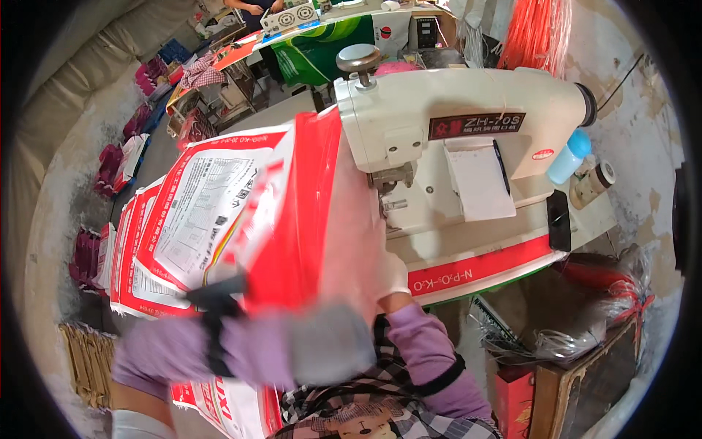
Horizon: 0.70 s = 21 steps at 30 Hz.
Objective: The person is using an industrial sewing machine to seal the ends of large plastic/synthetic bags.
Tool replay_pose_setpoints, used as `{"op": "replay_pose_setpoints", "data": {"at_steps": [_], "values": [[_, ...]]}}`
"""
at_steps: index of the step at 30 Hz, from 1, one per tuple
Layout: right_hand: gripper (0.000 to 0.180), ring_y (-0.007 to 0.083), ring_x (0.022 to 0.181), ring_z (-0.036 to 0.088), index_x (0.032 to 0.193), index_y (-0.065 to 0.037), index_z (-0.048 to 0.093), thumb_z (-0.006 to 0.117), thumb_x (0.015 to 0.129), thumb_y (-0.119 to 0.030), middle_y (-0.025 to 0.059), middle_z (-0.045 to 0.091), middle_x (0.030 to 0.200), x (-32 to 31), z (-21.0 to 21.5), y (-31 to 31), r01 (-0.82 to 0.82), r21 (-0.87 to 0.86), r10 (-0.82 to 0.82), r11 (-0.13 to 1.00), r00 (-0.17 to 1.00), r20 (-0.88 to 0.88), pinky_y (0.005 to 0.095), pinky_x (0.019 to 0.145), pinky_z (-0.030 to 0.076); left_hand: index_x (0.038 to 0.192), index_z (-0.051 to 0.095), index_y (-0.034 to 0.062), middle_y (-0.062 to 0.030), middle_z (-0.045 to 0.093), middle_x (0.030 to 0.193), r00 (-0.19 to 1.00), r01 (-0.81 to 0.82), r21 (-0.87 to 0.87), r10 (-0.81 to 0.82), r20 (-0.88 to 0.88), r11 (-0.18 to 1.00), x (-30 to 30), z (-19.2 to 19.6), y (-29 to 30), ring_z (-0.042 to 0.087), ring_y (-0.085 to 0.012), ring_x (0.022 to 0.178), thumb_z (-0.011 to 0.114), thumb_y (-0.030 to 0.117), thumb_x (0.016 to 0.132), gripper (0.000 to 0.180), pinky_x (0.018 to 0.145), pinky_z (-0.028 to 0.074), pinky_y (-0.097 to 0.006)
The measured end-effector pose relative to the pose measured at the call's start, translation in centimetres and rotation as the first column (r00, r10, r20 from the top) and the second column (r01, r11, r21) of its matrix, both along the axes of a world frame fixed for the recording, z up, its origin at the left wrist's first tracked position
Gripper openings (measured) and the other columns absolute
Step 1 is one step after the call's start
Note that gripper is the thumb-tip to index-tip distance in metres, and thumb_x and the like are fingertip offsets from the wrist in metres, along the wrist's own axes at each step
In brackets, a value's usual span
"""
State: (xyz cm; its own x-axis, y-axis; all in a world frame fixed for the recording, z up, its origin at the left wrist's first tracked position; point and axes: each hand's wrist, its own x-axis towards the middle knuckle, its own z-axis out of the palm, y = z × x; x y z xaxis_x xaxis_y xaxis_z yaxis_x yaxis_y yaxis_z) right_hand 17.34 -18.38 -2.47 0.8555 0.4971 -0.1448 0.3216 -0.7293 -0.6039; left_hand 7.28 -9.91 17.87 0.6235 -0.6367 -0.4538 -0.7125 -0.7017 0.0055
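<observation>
A red and white printed bag (pixel 292 219) stands raised in front of me, partly blurred, its right side close to the needle area of a cream industrial sewing machine (pixel 409 110). My right hand (pixel 393 276), in a white glove, is closed at the bag's right edge, below the needle; its fingertips are partly hidden. Across the lower middle sweeps my left hand (pixel 330 345), in a grey-white glove and smeared by motion, in front of the bag's lower part. Its fingers cannot be made out. A stack of similar bags (pixel 131 249) lies to the left.
On the machine are a white notepad (pixel 479 179) and a pen. A black phone (pixel 559 221), a blue bottle (pixel 569 157) and a jar (pixel 592 184) stand right. A wooden box (pixel 585 380) is lower right. Another person (pixel 256 9) works at the far table.
</observation>
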Motion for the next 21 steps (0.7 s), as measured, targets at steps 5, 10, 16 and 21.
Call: {"op": "replay_pose_setpoints", "data": {"at_steps": [5,10,16,21], "values": [[0.084,0.0360,0.064,0.066,0.152,-0.005,-0.002,0.048,0.085,-0.013,0.0197,0.065,0.069,-7.3,1.7,-1.9,-0.075,-0.037,0.069,0.996,0.988,-0.140,0.0469,0.059,0.051,0.073,0.066,0.0156,-0.0019,0.062,0.065,0.952,0.074,-0.222,-0.135,-0.274,0.972,-3.8,-4.1,-1.4,0.061,-0.0224,0.060,0.066,0.017,0.068,0.004,0.057,0.047,-0.037],[0.077,0.0329,0.062,0.067,0.151,-0.006,0.014,0.053,0.087,-0.023,0.0147,0.068,0.069,-5.0,1.1,-1.5,0.032,-0.150,-0.023,0.988,0.998,0.064,0.0433,0.056,0.053,0.078,0.065,0.0150,-0.0009,0.057,0.059,0.968,0.249,-0.065,-0.246,0.058,0.966,8.5,3.8,9.5,0.057,-0.0247,0.060,0.068,0.018,0.068,0.011,0.068,0.046,-0.039],[0.022,0.0330,0.069,0.068,0.083,-0.009,0.068,0.060,0.079,-0.029,0.0131,0.068,0.072,3.7,-1.2,3.7,0.057,-0.028,-0.052,0.998,0.990,0.133,0.0433,0.059,0.053,0.104,0.061,0.0092,-0.0018,0.057,0.068,0.992,0.058,-0.412,-0.099,-0.078,0.909,1.2,0.1,2.6,0.055,-0.0172,0.065,0.060,0.018,0.081,0.025,0.071,0.045,-0.034],[0.018,0.0347,0.072,0.066,0.077,-0.011,0.069,0.059,0.080,-0.025,0.0151,0.067,0.073,2.4,-2.0,1.0,0.134,0.052,-0.136,0.990,0.990,0.030,0.0443,0.061,0.052,0.128,0.051,0.0038,-0.0154,0.058,0.120,0.955,-0.280,-0.637,0.274,-0.111,0.719,3.7,-0.2,7.0,0.055,-0.0268,0.113,0.055,0.003,0.082,0.047,0.104,0.038,-0.036]]}}
